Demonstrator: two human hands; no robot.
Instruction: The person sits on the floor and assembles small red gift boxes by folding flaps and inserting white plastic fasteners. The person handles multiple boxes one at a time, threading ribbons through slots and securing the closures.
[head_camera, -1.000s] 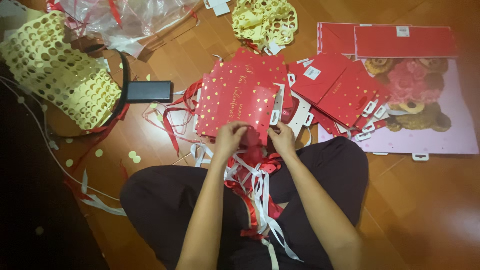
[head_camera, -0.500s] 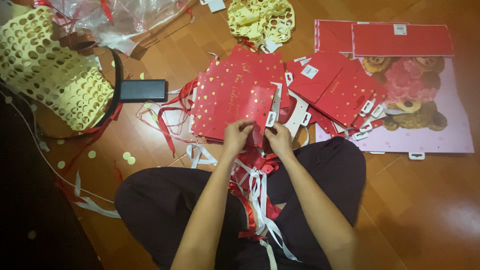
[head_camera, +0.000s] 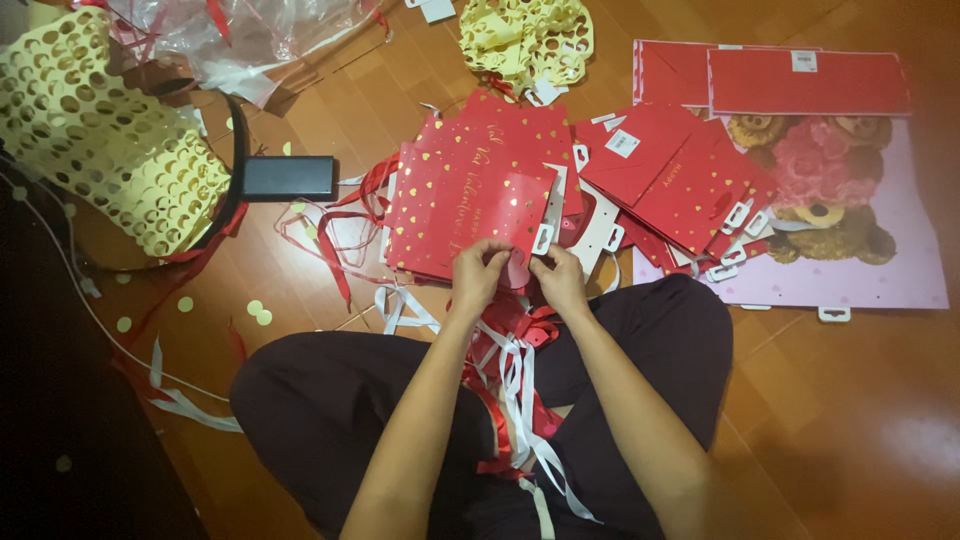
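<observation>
Down in the lap, a tangle of red and white ribbons (head_camera: 512, 400) trails from just below the fingers. Both hands meet at the near edge of the red gift bag (head_camera: 470, 205): left hand (head_camera: 480, 275) and right hand (head_camera: 558, 280), fingertips pinched together on something small and reddish at that edge — likely a ribbon end, hard to tell. Looks like ribbon is being fitted to the bag; next calls for a fine, steady pinch. Beyond the fingers, the bag tops a stack. Right of them, more red bags (head_camera: 680, 175) and a pink bear bag (head_camera: 850, 220). Far left, a black box (head_camera: 288, 177) and yellow punched sheets (head_camera: 100, 140).
</observation>
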